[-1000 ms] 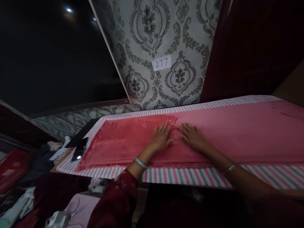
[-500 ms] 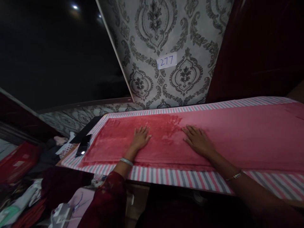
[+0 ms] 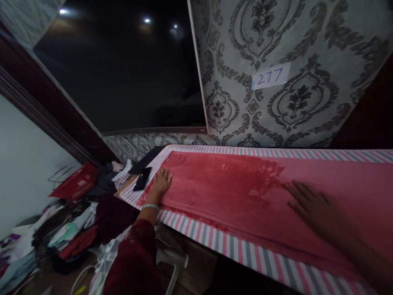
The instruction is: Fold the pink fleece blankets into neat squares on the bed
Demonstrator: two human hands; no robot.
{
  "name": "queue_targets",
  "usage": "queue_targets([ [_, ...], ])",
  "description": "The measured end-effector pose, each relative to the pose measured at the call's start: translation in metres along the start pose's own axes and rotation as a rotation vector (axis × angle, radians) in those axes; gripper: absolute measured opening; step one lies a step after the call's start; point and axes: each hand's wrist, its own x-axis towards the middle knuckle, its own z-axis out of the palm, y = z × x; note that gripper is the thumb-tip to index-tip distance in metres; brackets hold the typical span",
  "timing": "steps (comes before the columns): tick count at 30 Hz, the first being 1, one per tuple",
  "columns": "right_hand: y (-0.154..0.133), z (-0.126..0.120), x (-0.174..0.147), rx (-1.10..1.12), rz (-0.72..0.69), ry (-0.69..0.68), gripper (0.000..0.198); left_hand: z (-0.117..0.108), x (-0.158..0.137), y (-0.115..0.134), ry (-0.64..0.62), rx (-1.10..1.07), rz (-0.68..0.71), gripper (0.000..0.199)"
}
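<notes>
A long, folded red plush cloth point(image 3: 221, 192) lies flat over a striped pink, grey and white cover point(image 3: 233, 243). Flat on the left end of the plush cloth, close to its edge, rests my left hand point(image 3: 162, 182), fingers spread and holding nothing. My right hand point(image 3: 313, 205) lies on the paler part of the cloth, palm down, with the fingers stretched out. Between the hands the pile shows a darker red area with ruffled marks at its right side. Just left of my left hand is a black phone point(image 3: 142, 179).
A large dark screen point(image 3: 129, 73) and patterned wallpaper with a paper marked 277 point(image 3: 272, 77) stand behind. Down at the left are a red basket point(image 3: 73, 182) and a heap of clothes point(image 3: 73, 229). A white power strip point(image 3: 106, 258) sits near my left sleeve.
My left hand has slid left along the cloth to near its end, fingers still spread. My right hand stays near the edge of the darker area. The view has turned left.
</notes>
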Motion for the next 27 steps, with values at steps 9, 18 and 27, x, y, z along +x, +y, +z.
queue_targets([
  [9, -0.004, -0.002, 0.002, -0.077, -0.02, 0.003, 0.064, -0.005, 0.012, 0.011, -0.05, -0.049, -0.083, 0.063],
  [18, -0.008, -0.036, 0.03, 0.021, 0.06, -0.188, 0.058, -0.058, 0.005, 0.218, -0.174, -0.265, 0.431, 0.068],
  [27, 0.01, -0.041, 0.069, -0.126, 0.217, -0.249, 0.057, -0.071, -0.039, 0.39, -0.126, -0.368, 0.991, 0.069],
])
